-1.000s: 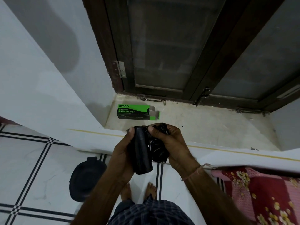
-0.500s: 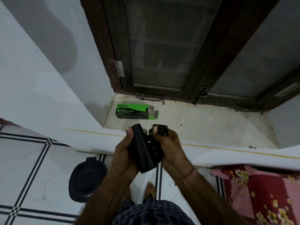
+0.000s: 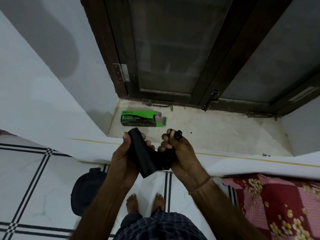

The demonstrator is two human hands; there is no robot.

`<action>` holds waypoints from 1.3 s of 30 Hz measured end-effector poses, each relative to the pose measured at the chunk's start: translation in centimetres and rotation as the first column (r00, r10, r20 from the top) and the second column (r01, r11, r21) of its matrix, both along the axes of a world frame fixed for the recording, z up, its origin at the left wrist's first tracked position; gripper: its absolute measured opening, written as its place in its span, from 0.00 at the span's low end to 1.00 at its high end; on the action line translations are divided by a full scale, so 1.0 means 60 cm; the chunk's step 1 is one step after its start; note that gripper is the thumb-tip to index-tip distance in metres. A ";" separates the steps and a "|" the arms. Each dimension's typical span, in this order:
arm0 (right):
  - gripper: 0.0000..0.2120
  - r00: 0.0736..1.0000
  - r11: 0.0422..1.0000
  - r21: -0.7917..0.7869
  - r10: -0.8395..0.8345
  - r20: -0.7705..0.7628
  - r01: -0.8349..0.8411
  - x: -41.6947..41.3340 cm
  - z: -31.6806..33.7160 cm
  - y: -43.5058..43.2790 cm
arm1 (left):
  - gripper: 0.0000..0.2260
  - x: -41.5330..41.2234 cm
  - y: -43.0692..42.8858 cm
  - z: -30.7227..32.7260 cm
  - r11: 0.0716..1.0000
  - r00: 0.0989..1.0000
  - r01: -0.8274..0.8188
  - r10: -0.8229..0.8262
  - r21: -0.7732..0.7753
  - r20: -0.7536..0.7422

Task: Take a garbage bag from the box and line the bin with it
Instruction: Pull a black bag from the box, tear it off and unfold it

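Standing at the window ledge [image 3: 216, 135], both hands raised in front of me.

Left hand [image 3: 124, 158]: fingers and thumb curled round the roll of garbage bags [image 3: 143, 156]. The roll is black and tilted, upper end above my thumb, lower end poking out below the palm.

Right hand [image 3: 180, 153]: closed tight on the loose bag [image 3: 178, 135] that comes off the roll. A crumpled knot of it sticks out above my fingers, and the rest runs as a short dark web across to the roll. The two hands are near each other but not touching.

Box [image 3: 141, 118]: green and black, lying flat on the ledge just beyond my hands, right-end flap open. Nothing is touching it.

Bin [image 3: 86, 189]: I take the dark round shape on the floor [image 3: 34, 179] to my left, beside my feet, to be it. No liner shows on it, though it is too dim to be certain.

Step in hand, as I judge it: the roll is out of the box, and I am parting one bag from the rest. Lining has not begun.

The next move calls for a firm hold on the roll with the left while the right pulls the bag away, so it tears at the perforation, which I cannot see from here. Thin film may stretch or rip elsewhere if jerked. After that, the roll goes down, I find the bag's mouth, shake it open and turn to the bin.
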State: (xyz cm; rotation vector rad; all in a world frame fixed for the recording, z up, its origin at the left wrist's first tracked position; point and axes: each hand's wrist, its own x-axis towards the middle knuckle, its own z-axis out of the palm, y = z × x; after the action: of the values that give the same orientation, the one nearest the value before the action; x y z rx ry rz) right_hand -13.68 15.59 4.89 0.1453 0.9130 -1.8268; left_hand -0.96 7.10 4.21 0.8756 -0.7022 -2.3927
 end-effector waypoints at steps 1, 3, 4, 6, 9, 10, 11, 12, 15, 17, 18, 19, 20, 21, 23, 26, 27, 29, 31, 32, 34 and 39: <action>0.10 1.000 1.000 0.018 0.024 -0.012 -0.024 -0.001 0.001 -0.001 | 0.21 0.000 -0.003 -0.003 1.000 1.000 0.000 0.000 -0.008 0.001; 0.10 0.995 0.994 0.059 0.091 -0.044 -0.089 -0.004 0.001 -0.002 | 0.21 0.002 -0.013 -0.010 0.999 1.000 0.005 -0.005 -0.034 0.000; 0.11 0.990 0.989 0.077 0.127 -0.059 -0.122 -0.006 0.003 -0.001 | 0.21 0.003 -0.018 -0.014 0.999 1.000 0.012 -0.011 -0.053 0.007; 0.10 0.981 0.979 0.092 0.186 -0.061 -0.180 -0.008 0.006 0.002 | 0.21 0.004 -0.024 -0.018 0.996 0.999 0.033 -0.031 -0.077 0.026; 0.10 0.968 0.962 0.126 0.250 -0.034 -0.244 -0.016 0.010 0.010 | 0.24 0.011 -0.039 -0.024 0.994 0.998 0.041 -0.035 -0.098 0.057; 0.10 0.968 0.960 0.133 0.251 -0.026 -0.245 -0.023 0.010 0.016 | 0.28 0.018 -0.052 -0.026 0.995 0.998 0.013 -0.006 -0.102 0.063; 0.10 0.970 0.963 0.136 0.240 -0.036 -0.233 -0.032 0.010 0.023 | 0.33 0.026 -0.068 -0.029 0.994 0.997 -0.017 0.025 -0.105 0.074; 0.10 0.971 0.966 0.149 0.224 -0.088 -0.210 -0.041 0.011 0.028 | 0.38 0.033 -0.083 -0.034 0.993 0.994 -0.041 0.052 -0.114 0.096; 0.04 0.806 0.926 0.329 0.333 -0.489 -0.184 -0.038 0.018 0.030 | 0.36 0.031 -0.096 -0.040 0.983 0.991 -0.076 0.094 -0.170 0.097; 0.11 0.608 0.870 0.449 0.471 -0.639 -0.202 -0.004 0.018 0.013 | 0.26 0.011 -0.085 -0.028 0.976 0.989 -0.093 0.114 -0.196 0.098; 0.18 0.527 0.850 0.482 0.516 -0.675 -0.214 0.016 0.012 0.004 | 0.25 0.002 -0.079 -0.020 0.974 0.986 -0.106 0.129 -0.199 0.103; 0.23 0.453 0.836 0.511 0.541 -0.709 -0.199 0.035 0.005 -0.002 | 0.25 -0.006 -0.073 -0.014 0.973 0.984 -0.128 0.149 -0.193 0.102; 0.26 0.391 0.838 0.525 0.538 -0.746 -0.152 0.051 -0.002 -0.004 | 0.23 -0.013 -0.068 -0.007 0.973 0.981 -0.152 0.169 -0.173 0.091; 0.27 0.359 0.858 0.505 0.501 -0.787 -0.092 0.066 -0.005 -0.007 | 0.20 -0.014 -0.068 -0.002 0.975 0.981 -0.169 0.181 -0.146 0.074; 0.23 0.442 0.907 0.419 0.391 -0.807 -0.037 0.085 -0.010 -0.016 | 0.10 -0.015 -0.070 0.006 0.983 0.984 -0.168 0.172 -0.078 0.039; 0.14 0.786 0.950 0.293 0.260 -0.561 -0.105 0.084 0.012 -0.036 | 0.03 -0.013 -0.080 0.021 0.995 0.995 -0.095 0.095 0.013 -0.008; 0.11 0.880 0.950 0.268 0.261 -0.398 -0.161 0.080 0.023 -0.040 | 0.02 -0.012 -0.085 0.026 0.997 0.997 -0.079 0.080 0.011 -0.011; 0.12 0.933 0.930 0.240 0.322 -0.160 -0.280 0.079 0.034 -0.043 | 0.06 -0.012 -0.096 0.031 0.998 0.998 -0.057 0.057 -0.034 -0.008; 0.15 0.931 0.926 0.213 0.341 -0.129 -0.310 0.091 0.032 -0.041 | 0.06 -0.014 -0.101 0.030 0.994 0.997 -0.064 0.068 -0.084 0.044; 0.17 0.930 0.931 0.212 0.332 -0.159 -0.296 0.099 0.025 -0.040 | 0.07 -0.015 -0.100 0.028 0.991 0.992 -0.068 0.079 -0.114 0.094; 0.19 0.922 0.941 0.212 0.311 -0.229 -0.265 0.109 0.020 -0.034 | 0.11 -0.019 -0.099 0.016 0.984 0.977 -0.066 0.098 -0.166 0.188; 0.14 0.944 0.963 0.234 0.196 -0.265 -0.134 0.053 -0.017 -0.019 | 0.25 -0.029 -0.099 -0.006 0.912 0.983 0.101 -0.031 -0.398 0.179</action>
State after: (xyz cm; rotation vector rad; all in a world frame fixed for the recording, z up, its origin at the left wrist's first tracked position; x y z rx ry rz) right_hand -10.47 14.44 3.85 -0.0651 1.2862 -1.6142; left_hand -2.72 1.18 3.83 0.8884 -1.2609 -2.1246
